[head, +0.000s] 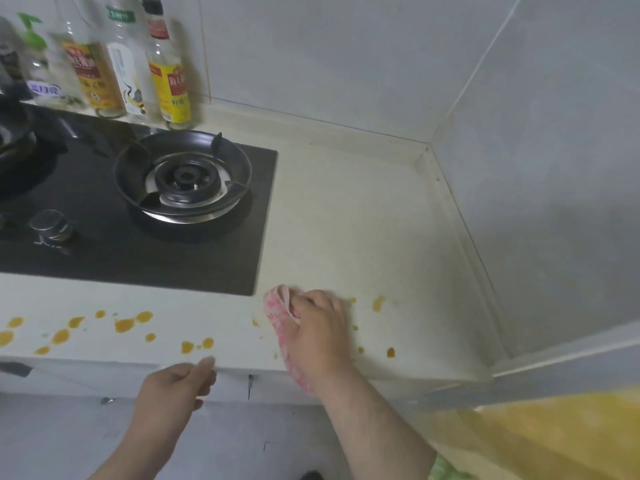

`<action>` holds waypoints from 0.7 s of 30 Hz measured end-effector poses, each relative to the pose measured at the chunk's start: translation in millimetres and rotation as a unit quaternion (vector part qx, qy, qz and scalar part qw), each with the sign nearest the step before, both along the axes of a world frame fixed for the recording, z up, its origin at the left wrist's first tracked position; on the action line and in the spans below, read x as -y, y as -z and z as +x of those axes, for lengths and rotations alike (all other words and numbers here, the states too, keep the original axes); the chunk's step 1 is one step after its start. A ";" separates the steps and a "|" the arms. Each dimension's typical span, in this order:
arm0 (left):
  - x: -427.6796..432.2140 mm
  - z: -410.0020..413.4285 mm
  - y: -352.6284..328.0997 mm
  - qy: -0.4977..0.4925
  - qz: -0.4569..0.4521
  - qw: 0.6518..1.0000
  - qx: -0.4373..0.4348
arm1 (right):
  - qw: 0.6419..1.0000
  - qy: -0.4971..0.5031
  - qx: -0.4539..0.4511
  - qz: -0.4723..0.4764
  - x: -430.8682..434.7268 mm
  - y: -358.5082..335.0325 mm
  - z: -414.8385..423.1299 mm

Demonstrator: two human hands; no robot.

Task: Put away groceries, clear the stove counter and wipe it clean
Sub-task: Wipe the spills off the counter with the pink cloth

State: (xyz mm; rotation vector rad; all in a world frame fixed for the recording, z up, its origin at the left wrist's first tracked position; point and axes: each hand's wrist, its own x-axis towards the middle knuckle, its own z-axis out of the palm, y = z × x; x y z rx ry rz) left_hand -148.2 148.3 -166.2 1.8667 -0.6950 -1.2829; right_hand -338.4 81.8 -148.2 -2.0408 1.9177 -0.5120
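Wiping orange spots off the counter with a soft cloth

The right hand (317,327) grips a bunched pink cloth (277,303) and presses it on the counter (363,220), just off the front corner of the stove (104,265). The left hand (176,382) hangs loosely curled at the counter edge, holding nothing. The cloth looks light and limp, so it is probably best held bunched under the palm; orange spots (124,325) lie unwiped to its left
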 end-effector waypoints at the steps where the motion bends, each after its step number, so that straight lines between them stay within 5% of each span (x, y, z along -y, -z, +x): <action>1: -0.2 -0.1 0.7 -0.003 0.007 1.000 -0.007 | 1.000 0.019 -0.003 -0.007 -1.0 -0.3 -7.7; 21: 6.2 -6.1 1.7 -0.016 0.048 0.999 -0.019 | 0.964 0.251 -0.084 0.032 5.5 10.7 -189.8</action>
